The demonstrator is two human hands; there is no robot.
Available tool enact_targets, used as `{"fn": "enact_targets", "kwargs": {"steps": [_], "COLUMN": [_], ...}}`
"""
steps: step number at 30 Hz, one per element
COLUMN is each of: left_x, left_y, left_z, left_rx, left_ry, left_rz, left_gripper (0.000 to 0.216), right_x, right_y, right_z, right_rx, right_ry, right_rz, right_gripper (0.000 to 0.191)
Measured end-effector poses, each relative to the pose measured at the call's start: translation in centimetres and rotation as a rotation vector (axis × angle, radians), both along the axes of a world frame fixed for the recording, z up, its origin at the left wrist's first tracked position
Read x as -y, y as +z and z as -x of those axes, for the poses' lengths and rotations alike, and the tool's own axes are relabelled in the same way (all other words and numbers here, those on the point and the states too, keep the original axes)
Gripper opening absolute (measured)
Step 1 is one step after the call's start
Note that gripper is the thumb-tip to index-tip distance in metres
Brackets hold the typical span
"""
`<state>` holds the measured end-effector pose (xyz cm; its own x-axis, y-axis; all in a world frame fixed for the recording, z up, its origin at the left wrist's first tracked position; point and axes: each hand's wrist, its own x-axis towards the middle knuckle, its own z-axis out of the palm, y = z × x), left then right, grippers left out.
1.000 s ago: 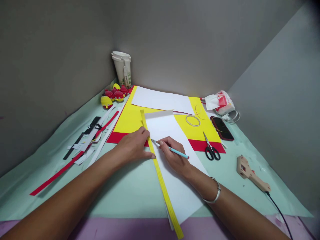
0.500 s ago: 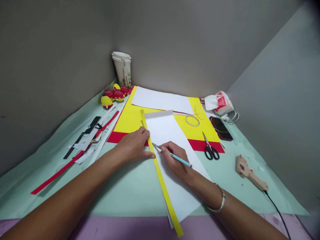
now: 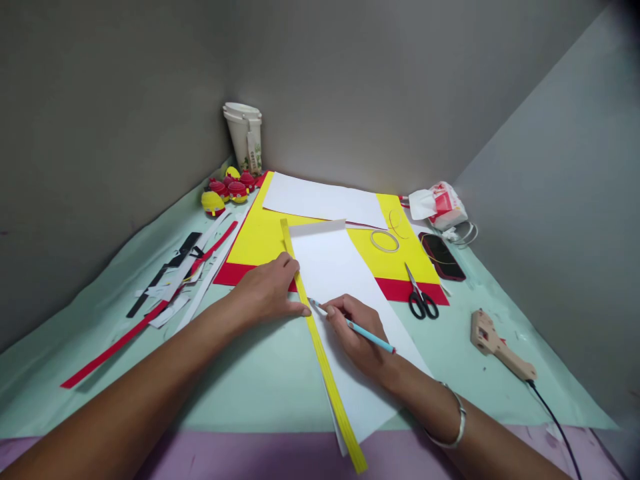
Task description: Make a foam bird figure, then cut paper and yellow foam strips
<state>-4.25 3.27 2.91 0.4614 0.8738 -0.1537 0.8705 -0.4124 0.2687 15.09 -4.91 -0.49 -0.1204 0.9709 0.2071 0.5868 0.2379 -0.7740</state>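
A long yellow strip (image 3: 325,363) lies along the left edge of a white sheet (image 3: 340,267) on the pale green table cover. My left hand (image 3: 267,293) presses flat on the strip, fingers spread, with the thumb pointing at the pencil tip. My right hand (image 3: 357,333) is closed round a light blue pencil (image 3: 367,333). Its tip touches the white sheet right beside the strip's edge.
Yellow and red card sheets (image 3: 260,233) with another white sheet (image 3: 325,200) lie behind. Black scissors (image 3: 420,300), a tape ring (image 3: 385,241), a phone (image 3: 443,257), a glue gun (image 3: 500,350), paper strips (image 3: 175,280), small red and yellow ornaments (image 3: 227,190) and stacked cups (image 3: 245,137) surround them.
My right hand has drawn the pencil toward me along the yellow strip's edge. My left hand has stayed in place on the strip.
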Motion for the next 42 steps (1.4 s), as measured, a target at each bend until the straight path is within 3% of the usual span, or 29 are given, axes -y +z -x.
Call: {"fn": "enact_targets", "kwargs": {"steps": [42], "left_x": [-0.2], "left_y": [0.0], "left_z": [0.0], "left_rx": [0.009], "left_ry": [-0.004], "left_rz": [0.012], "left_gripper": [0.066], "right_x": [3.2], "right_y": [1.3], "right_z": [-1.0], "right_rx": [0.064], "right_ry": [0.06], "right_rz": [-0.041], "right_gripper": [0.02]}}
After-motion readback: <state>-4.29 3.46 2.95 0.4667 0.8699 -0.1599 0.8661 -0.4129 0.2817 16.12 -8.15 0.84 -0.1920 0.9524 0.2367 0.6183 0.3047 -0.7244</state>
